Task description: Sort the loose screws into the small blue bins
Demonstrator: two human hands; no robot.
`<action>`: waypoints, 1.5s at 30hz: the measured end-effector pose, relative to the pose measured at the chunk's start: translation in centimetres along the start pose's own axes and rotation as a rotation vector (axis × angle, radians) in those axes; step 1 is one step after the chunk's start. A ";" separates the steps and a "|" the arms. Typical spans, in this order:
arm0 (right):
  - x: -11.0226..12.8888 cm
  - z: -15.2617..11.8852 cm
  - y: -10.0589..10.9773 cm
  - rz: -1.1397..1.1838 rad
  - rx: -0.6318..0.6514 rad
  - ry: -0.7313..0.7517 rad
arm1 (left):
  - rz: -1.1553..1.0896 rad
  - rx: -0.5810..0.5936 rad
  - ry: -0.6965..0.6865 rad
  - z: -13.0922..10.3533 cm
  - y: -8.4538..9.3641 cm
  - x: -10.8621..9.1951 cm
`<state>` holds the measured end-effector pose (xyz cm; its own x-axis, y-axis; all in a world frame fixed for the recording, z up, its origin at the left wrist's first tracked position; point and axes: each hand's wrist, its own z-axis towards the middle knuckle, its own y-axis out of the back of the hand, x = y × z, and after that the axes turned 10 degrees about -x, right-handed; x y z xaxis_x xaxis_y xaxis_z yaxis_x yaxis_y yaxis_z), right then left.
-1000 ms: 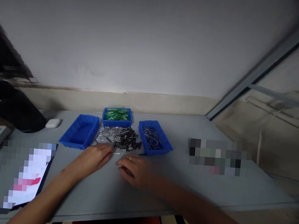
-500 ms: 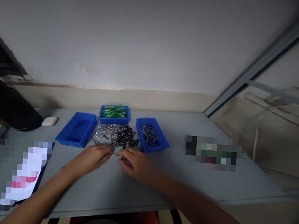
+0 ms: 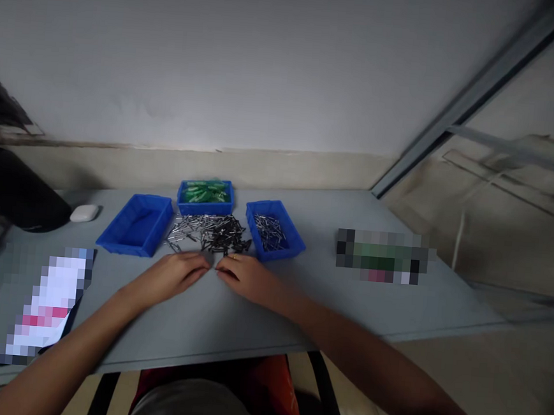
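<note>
L hand (image 3: 180, 271) & R hand (image 3: 247, 277) are resting nearly tip-to-tip at bench (image 3: 200, 329), fingers curled; can't tell if pinching anything. Silvery pins (image 3: 191, 227) & dark pins (image 3: 227, 232) are lying piled just beyond; prob. light, stiff, slick, best gripped mid-shaft. Smooth blue bins (image 3: 144, 222), prob. plastic, are flanking pile; rear bin (image 3: 204, 209) holding green pcs (image 3: 206, 192).
</note>
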<state>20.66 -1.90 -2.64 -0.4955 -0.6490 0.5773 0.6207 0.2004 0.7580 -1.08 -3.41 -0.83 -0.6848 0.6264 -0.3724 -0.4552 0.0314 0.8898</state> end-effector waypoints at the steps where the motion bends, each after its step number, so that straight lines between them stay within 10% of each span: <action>1: 0.0 0.0 0.0 0.004 0.003 -0.003 | -0.003 -0.002 0.006 0.0 -0.1 0.1; 14: 0.0 0.6 -0.1 0.158 -0.250 -0.109 | -0.084 -0.152 0.064 0.5 0.9 0.3; 28: 0.4 2.0 -0.7 0.281 -0.221 -0.022 | -0.085 -0.329 -0.081 0.2 2.0 -0.1; 45: 0.7 1.5 -1.1 0.231 -0.222 -0.033 | -0.082 -0.328 0.076 0.0 1.5 0.5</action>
<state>18.77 -1.47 -2.64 -0.3431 -0.5803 0.7386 0.8348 0.1720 0.5230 -2.14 -3.09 0.34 -0.6731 0.5722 -0.4686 -0.6607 -0.1804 0.7287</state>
